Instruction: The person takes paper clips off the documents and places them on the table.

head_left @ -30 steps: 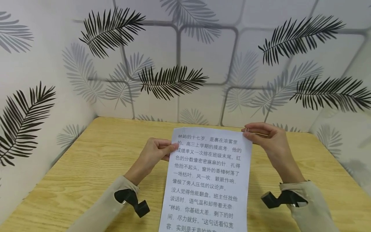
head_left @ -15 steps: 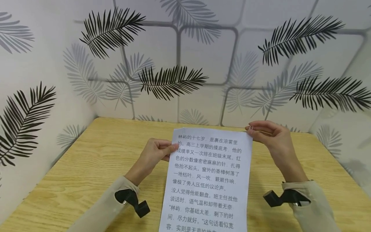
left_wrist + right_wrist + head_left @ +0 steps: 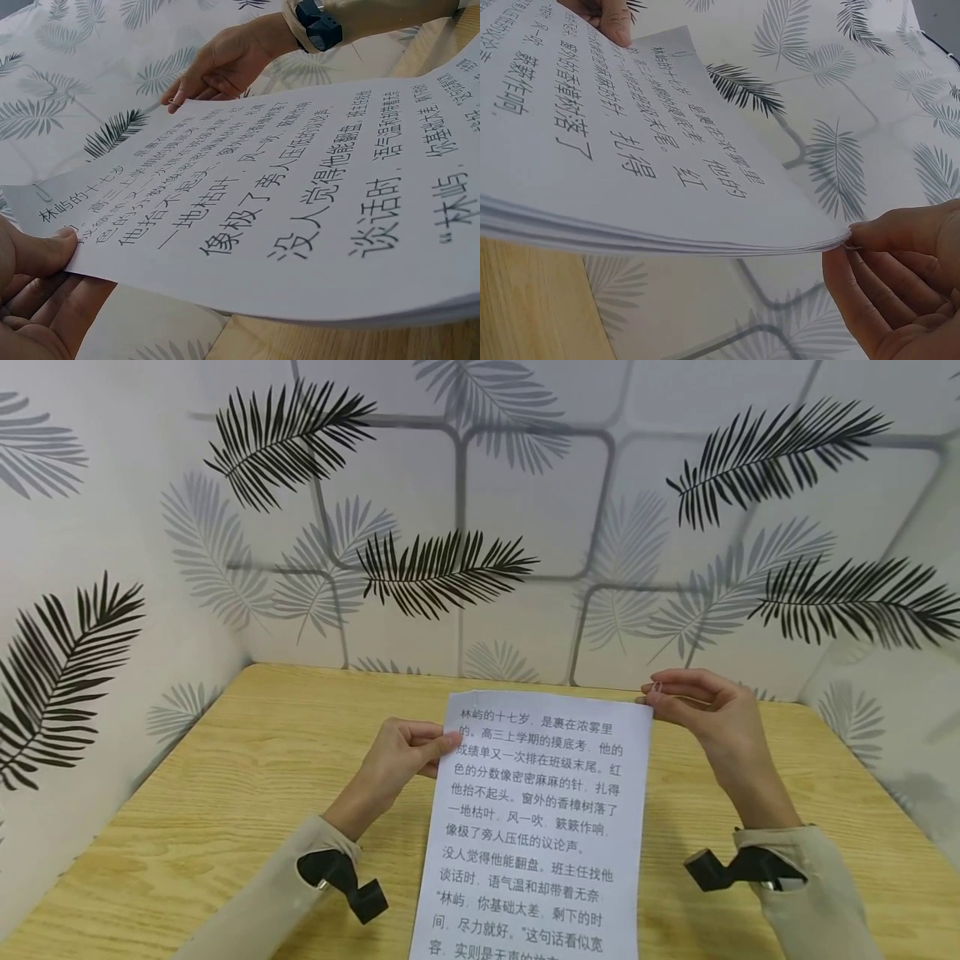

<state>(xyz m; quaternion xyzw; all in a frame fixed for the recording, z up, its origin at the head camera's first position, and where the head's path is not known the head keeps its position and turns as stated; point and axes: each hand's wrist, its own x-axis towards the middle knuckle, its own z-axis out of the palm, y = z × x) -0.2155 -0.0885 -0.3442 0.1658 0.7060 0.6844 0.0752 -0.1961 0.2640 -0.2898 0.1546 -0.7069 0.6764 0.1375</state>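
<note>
Chinese lines [image 3: 536, 802], including "林屿", on paper [image 3: 532, 827]

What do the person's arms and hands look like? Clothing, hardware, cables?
Left hand and right hand: bare, no gloves. Left sleeve and right sleeve: plain beige. Each wrist wears a black mount with a boxy block, left mount, right mount. No cables visible on either.

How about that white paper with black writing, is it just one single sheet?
No, the right wrist view shows several thin sheet edges layered along the side of the white paper stack.
</note>
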